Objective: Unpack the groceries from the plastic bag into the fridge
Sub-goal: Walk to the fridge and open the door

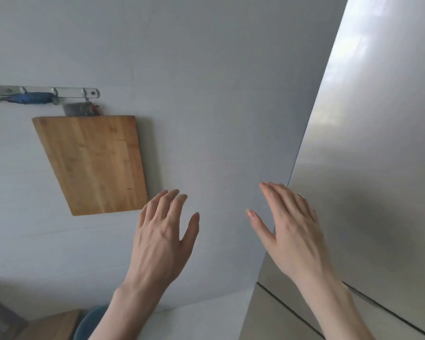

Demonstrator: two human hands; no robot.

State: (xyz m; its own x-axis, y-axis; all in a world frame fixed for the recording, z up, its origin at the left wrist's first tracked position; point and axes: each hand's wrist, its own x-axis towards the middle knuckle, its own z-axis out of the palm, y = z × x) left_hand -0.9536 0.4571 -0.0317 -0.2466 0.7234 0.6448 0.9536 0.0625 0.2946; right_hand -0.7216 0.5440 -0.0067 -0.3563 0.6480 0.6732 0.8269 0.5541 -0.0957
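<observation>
The fridge (368, 148) fills the right side as a tall brushed-steel front, its doors closed, with a dark seam low down. My left hand (161, 244) is raised before the pale wall, fingers apart and holding nothing. My right hand (291, 231) is raised beside the fridge's left edge, fingers spread, palm away from me, also holding nothing. Whether it touches the fridge is unclear. No plastic bag or groceries show in the head view.
A wooden cutting board (93, 163) hangs on the wall at left under a metal hook rail (42, 92). A blue round object (88, 322) and a wooden surface (49, 326) sit at the bottom left.
</observation>
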